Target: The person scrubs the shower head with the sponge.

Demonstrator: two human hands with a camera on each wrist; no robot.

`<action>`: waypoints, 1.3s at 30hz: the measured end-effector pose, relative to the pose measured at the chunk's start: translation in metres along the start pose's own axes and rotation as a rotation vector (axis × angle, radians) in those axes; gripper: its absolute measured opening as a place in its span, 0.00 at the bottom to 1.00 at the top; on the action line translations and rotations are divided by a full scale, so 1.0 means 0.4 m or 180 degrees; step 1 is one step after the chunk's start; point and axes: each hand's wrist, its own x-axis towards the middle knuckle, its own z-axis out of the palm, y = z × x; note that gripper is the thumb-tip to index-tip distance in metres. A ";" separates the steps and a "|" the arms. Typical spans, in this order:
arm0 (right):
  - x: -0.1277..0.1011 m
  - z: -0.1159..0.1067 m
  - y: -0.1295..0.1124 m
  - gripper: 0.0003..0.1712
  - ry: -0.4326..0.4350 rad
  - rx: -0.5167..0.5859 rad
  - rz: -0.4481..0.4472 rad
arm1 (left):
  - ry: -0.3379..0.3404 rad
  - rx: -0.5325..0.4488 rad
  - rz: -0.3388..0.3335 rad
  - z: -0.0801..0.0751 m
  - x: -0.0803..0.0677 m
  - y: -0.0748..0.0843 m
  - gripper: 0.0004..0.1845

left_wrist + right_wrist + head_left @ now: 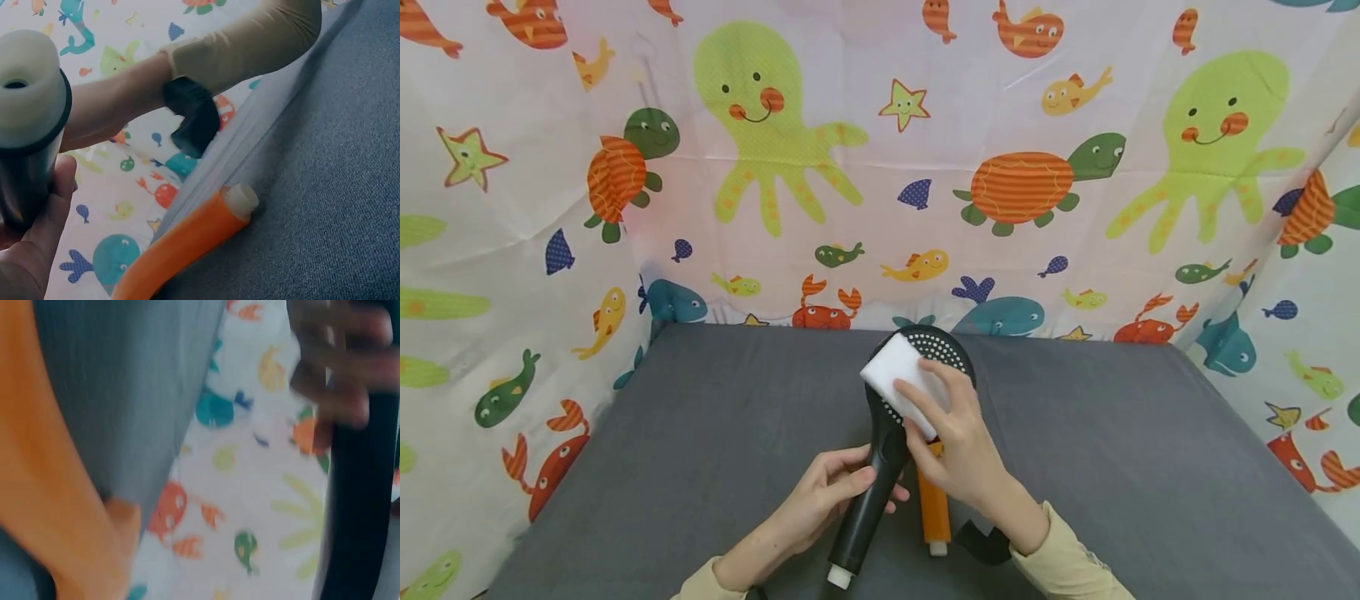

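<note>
My left hand (pixel 820 492) grips a black shower head (pixel 867 521) by its handle, tilted with the dotted spray face (pixel 943 346) at the top. The pale connector end (pixel 28 94) of the handle shows large in the left wrist view. My right hand (pixel 958 429) holds a white sponge (pixel 895 371) between thumb and fingers, over the spray face and covering much of it. In the right wrist view, blurred left-hand fingers (pixel 344 381) wrap the black handle (pixel 359 500).
An orange handle (pixel 935 508) with a pale end lies on the grey table (pixel 737 408), its upper part hidden behind the shower head and right hand. A black band (pixel 985 543) is by the right wrist. Patterned sea-animal cloth (pixel 865 117) surrounds the table.
</note>
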 end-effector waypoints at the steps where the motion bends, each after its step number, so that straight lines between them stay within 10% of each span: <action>1: 0.005 -0.004 0.013 0.22 0.0068 -0.0054 0.0077 | -0.0008 -0.0006 -0.0023 0.001 0.000 -0.001 0.22; 8: -0.002 -0.030 0.058 0.25 0.0296 -0.0279 0.0661 | 0.0026 0.0074 -0.0189 0.008 -0.004 -0.004 0.22; 17: -0.025 0.001 -0.028 0.21 -0.0028 -0.0015 -0.0169 | -0.0037 0.0066 -0.0145 0.007 -0.007 -0.010 0.21; 27: -0.033 -0.032 0.044 0.24 0.0256 -0.0318 0.0564 | 0.0059 0.0112 -0.0155 0.004 -0.005 -0.008 0.23; 39: -0.085 0.018 -0.118 0.20 -0.0104 0.0345 -0.0493 | 0.0516 -0.0293 0.0002 -0.005 -0.011 0.004 0.14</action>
